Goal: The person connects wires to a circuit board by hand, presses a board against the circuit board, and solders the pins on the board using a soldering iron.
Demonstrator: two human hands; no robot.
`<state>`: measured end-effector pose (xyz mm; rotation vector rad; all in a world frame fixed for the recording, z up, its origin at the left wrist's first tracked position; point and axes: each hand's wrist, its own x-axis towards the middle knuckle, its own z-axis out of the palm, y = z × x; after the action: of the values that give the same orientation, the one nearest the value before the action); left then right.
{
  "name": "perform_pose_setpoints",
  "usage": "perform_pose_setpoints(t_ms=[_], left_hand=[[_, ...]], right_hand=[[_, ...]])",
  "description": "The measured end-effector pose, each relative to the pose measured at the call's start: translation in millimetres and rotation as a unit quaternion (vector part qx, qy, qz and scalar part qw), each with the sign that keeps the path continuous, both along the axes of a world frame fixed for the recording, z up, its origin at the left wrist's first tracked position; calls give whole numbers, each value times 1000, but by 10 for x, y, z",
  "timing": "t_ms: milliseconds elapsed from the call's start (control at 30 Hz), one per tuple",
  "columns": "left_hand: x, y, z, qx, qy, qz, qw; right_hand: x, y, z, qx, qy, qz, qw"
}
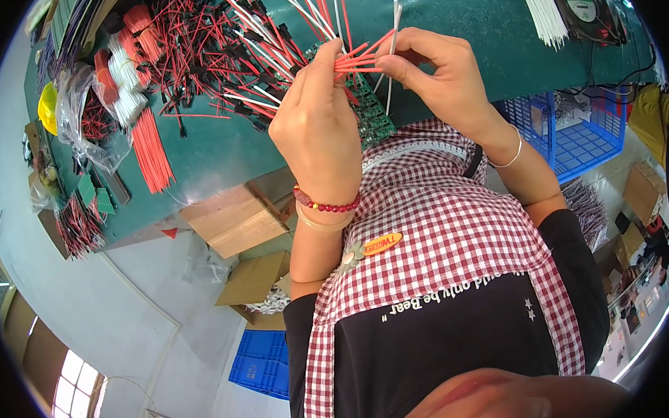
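My left hand [315,119] is closed around a small bunch of red wires [353,63], which fan out to the right from its fingertips. Close by on the right, the thumb and index finger of my right hand [444,71] pinch a thin white wire [396,20] at the tips of the red ones. Below the fingers, green circuit boards [375,120] lie at the table's near edge, partly hidden by my left hand. Red and white wires [313,9] stick up behind my left hand.
Heaped red wires with black connectors [204,34] cover the green table [445,2] on the left, beside wire bundles [150,150] and a plastic bag [79,109]. White wires [540,9] and a black fan [585,3] sit at right. A blue crate [585,147] stands below the table.
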<state>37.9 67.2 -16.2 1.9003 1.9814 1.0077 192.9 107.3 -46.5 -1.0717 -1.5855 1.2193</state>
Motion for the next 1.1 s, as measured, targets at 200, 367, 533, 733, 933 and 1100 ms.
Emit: perform_pose_setpoints(t_ms=[200, 367, 533, 733, 933, 1100], left_hand=[[19, -57, 108, 23, -192, 1, 981], [5, -123, 166, 13, -216, -7, 976], [-31, -146, 152, 8, -217, -16, 976], [-3, -175, 99, -4, -190, 5, 982], [27, -162, 64, 1, -66, -8, 998], [39, -165, 35, -4, -31, -2, 999]], right_hand=[[-1, 5, 27, 55, -30, -3, 998], [-11, -5, -3, 68, -17, 3, 998], [2, 4, -7, 93, -41, -1, 995], [4, -3, 11, 103, -44, 19, 993], [-61, -5, -48, 100, -18, 46, 994], [9, -73, 30, 39, -94, -5, 995]])
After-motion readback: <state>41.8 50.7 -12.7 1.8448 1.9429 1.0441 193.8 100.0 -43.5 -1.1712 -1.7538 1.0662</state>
